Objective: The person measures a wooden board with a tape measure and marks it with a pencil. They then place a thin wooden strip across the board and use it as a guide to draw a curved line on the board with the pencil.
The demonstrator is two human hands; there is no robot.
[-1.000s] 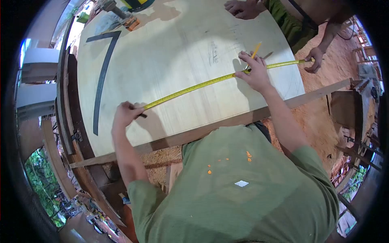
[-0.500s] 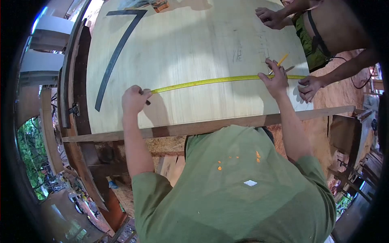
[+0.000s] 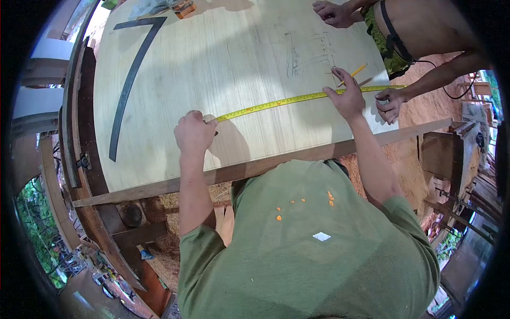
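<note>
A yellow tape measure lies stretched across a pale wooden panel. My left hand is closed around its left end, where a small dark part shows below the fingers; the rest is hidden. My right hand holds a yellow pencil between its fingers, with the thumb beside the tape. Another person's hand rests near the panel's right edge, just below the tape. The tape's far end reaches past that edge.
A dark angled strip shaped like a 7 lies on the panel's left. An orange tool sits at the far edge. Pencil marks show on the panel. A long wooden strip runs along the near edge. The other person's second hand is at top right.
The view has shifted. My left hand has moved right over the panel, closer to my right hand. The tape has slid right, its end now beyond the panel's edge and the other person's hand.
</note>
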